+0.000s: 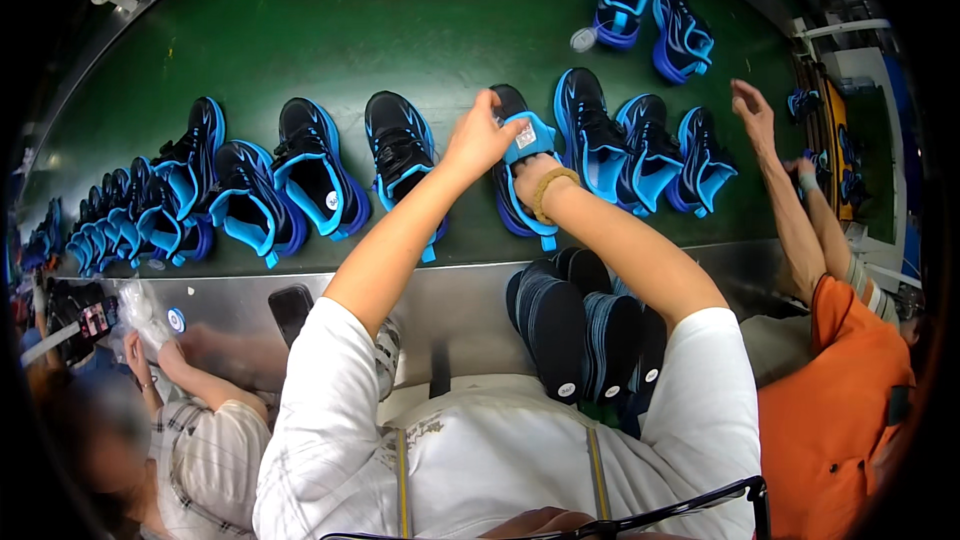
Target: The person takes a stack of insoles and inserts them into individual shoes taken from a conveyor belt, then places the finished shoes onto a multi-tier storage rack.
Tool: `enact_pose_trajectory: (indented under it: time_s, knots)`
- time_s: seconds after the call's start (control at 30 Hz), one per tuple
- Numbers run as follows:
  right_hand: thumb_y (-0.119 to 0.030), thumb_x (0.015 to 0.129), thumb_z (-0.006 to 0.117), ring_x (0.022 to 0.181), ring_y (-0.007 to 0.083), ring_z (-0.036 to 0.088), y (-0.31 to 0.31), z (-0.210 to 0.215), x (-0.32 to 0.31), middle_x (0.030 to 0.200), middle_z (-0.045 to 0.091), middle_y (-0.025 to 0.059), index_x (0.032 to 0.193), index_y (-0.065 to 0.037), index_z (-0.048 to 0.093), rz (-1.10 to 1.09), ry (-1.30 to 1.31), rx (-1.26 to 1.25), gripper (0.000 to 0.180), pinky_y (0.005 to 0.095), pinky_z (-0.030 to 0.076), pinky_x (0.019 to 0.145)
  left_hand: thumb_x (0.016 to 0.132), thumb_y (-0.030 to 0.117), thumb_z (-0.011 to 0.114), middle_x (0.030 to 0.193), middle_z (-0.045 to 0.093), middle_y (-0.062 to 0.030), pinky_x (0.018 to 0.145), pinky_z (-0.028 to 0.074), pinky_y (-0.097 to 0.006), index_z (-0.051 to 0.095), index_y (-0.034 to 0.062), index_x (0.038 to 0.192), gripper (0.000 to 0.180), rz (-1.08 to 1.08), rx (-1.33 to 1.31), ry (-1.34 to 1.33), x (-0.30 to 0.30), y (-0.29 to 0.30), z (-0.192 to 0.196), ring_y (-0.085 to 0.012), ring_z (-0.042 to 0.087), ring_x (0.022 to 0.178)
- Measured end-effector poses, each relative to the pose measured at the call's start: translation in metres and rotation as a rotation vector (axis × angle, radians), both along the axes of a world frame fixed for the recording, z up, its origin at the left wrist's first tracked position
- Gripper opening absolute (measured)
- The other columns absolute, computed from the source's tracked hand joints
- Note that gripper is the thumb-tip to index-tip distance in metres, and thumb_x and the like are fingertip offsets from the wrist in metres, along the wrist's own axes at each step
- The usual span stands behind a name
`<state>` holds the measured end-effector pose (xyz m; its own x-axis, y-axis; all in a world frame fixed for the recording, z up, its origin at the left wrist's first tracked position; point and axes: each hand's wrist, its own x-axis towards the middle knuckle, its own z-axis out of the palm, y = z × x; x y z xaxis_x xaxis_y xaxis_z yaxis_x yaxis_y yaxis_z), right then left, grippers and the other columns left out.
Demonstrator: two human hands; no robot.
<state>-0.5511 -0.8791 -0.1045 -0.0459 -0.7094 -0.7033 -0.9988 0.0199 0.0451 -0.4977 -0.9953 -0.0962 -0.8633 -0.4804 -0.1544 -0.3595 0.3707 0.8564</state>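
Observation:
A black and blue sneaker (510,205) lies on the green surface in front of me, toe pointing away. My left hand (478,140) pinches its pulled-up blue tongue (537,132), which bears a pale label. My right hand (535,178), with a tan band around the wrist, reaches into the shoe opening; its fingers are hidden inside. To the left stands another sneaker (395,135), close to my left forearm. On the right, a sneaker (580,105) sits beside the one I handle. Below my right forearm are several dark, blue-striped insoles (545,325) with round white stickers.
More matching sneakers (318,175) form a row along the green belt (330,20), crowding at far left. Two sneakers (625,5) lie farther back at right. A metal ledge (460,305) holds a dark phone-like object (290,312). Co-workers sit at left and right, the latter in orange (835,410).

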Motion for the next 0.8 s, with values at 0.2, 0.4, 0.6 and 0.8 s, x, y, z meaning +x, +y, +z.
enact_pose_trajectory:
  time_s: [0.2, 0.4, 0.6, 0.8]
  knots:
    - [-0.036, 0.079, 0.028, 0.105, 0.0227, 0.045, -0.003, 0.056, 0.012, 0.101, 0.056, 0.0149, 0.109, -0.002, 0.049, -0.315, -0.288, 0.312, 0.050, 0.0385, 0.007, 0.100, 0.067, 0.025, 0.059, 0.061, 0.053, -0.0108, 0.051, 0.044, -0.037, 0.046, 0.0039, 0.076, 0.026, -0.255, -0.719, 0.186, 0.000, 0.012, -0.009, -0.0275, 0.055, 0.054]
    - [-0.035, 0.078, 0.039, 0.110, 0.0259, 0.039, 0.031, 0.037, 0.032, 0.111, 0.047, 0.0184, 0.101, 0.002, 0.053, -0.504, -0.238, -0.222, 0.045, 0.0419, 0.010, 0.099, 0.065, 0.026, 0.061, 0.065, 0.054, -0.0074, 0.050, 0.042, -0.032, 0.046, 0.0053, 0.076, 0.028, -0.447, -0.905, 0.066, 0.001, 0.016, 0.001, -0.0222, 0.056, 0.056]
    - [-0.018, 0.076, 0.053, 0.111, 0.0402, 0.032, 0.101, 0.034, 0.081, 0.124, 0.033, 0.0184, 0.098, -0.001, 0.054, -0.733, -0.230, -0.759, 0.028, 0.0457, 0.023, 0.094, 0.067, 0.017, 0.050, 0.064, 0.050, -0.0035, 0.050, 0.037, -0.029, 0.049, 0.0069, 0.076, 0.013, -0.516, -1.051, 0.192, 0.031, 0.021, 0.007, -0.0173, 0.052, 0.055]
    - [-0.012, 0.076, 0.053, 0.106, 0.0322, 0.042, 0.082, 0.030, 0.088, 0.122, 0.033, 0.0217, 0.097, 0.003, 0.051, -0.772, -0.469, -0.914, 0.025, 0.0435, 0.030, 0.092, 0.070, 0.014, 0.049, 0.069, 0.050, -0.0048, 0.051, 0.037, -0.028, 0.049, 0.0018, 0.088, 0.022, -0.556, -1.233, 0.097, 0.048, -0.001, 0.010, -0.0174, 0.052, 0.057]
